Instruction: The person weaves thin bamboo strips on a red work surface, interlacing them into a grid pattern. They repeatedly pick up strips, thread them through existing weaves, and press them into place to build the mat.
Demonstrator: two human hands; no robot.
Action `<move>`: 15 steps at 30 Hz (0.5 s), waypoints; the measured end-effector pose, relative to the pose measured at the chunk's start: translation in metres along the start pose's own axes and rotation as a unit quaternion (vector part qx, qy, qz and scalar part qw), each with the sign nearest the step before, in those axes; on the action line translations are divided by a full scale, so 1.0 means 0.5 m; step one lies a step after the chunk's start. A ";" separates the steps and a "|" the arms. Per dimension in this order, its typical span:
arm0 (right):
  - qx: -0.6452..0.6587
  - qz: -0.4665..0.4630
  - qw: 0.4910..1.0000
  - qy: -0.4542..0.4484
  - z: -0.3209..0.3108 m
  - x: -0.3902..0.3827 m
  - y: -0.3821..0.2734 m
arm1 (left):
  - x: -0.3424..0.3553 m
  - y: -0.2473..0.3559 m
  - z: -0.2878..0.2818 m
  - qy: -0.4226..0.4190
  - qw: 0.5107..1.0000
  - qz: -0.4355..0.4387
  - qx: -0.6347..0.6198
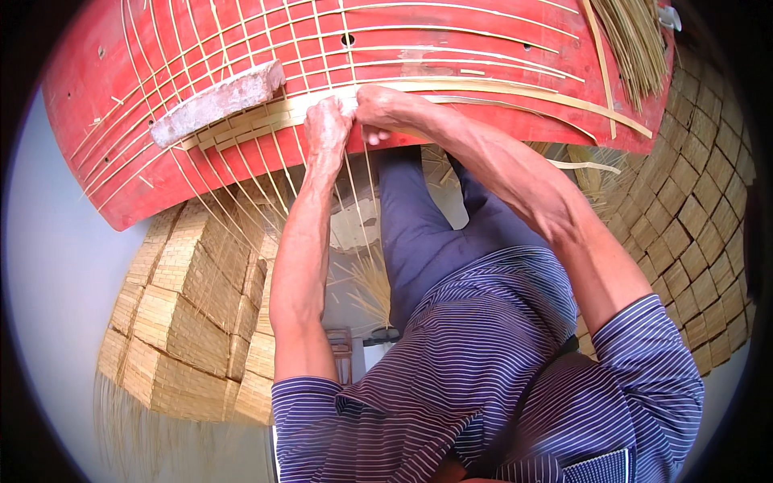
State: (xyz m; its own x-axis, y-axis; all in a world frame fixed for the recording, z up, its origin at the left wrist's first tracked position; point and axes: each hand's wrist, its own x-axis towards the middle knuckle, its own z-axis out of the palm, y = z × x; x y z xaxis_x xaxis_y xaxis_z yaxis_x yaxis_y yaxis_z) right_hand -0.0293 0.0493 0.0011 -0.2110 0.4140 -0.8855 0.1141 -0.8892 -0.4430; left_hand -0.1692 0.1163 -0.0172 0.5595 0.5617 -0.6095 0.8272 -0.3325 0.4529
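A lattice of thin pale bamboo strips (pixel 314 50) lies across a red board (pixel 451 44). Close together at the board's near edge, my left hand (pixel 328 125) and my right hand (pixel 382 114) are both closed, pinching strips of the weave. Their fingertips are partly hidden, so the exact strips between them are hard to make out. A wider flat bamboo strip (pixel 555 98) runs out to the right past my right hand. Left of my left hand, more wide strips (pixel 250 125) lie woven at the near edge, with a rough whitish stone block (pixel 217 105) resting along them.
Loose strip ends (pixel 266 189) hang over the near edge. A bundle of thin strips (pixel 632 48) lies at the board's far right. Stacked woven bundles stand at the left (pixel 193 314) and a woven stack (pixel 684 201) at the right. My legs (pixel 419 201) are beneath the edge.
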 end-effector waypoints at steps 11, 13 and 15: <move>-0.278 -0.076 0.941 0.178 -0.211 -0.297 0.399 | -0.018 0.045 -0.010 -0.002 0.999 -0.036 0.039; -0.301 -0.063 0.926 0.220 -0.215 -0.297 0.415 | -0.016 0.097 0.015 -0.048 0.997 -0.005 0.063; -0.305 -0.044 0.916 0.257 -0.211 -0.287 0.423 | -0.027 0.158 0.063 -0.079 0.994 0.070 -0.016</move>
State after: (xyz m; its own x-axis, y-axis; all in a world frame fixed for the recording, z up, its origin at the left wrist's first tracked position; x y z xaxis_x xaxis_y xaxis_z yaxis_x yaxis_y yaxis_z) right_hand 0.1275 -0.1775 0.0197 0.2220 0.6561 -0.7213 0.6734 -0.6381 -0.3733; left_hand -0.1096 0.0587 0.0062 0.6719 0.3853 -0.6326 0.7404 -0.3737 0.5588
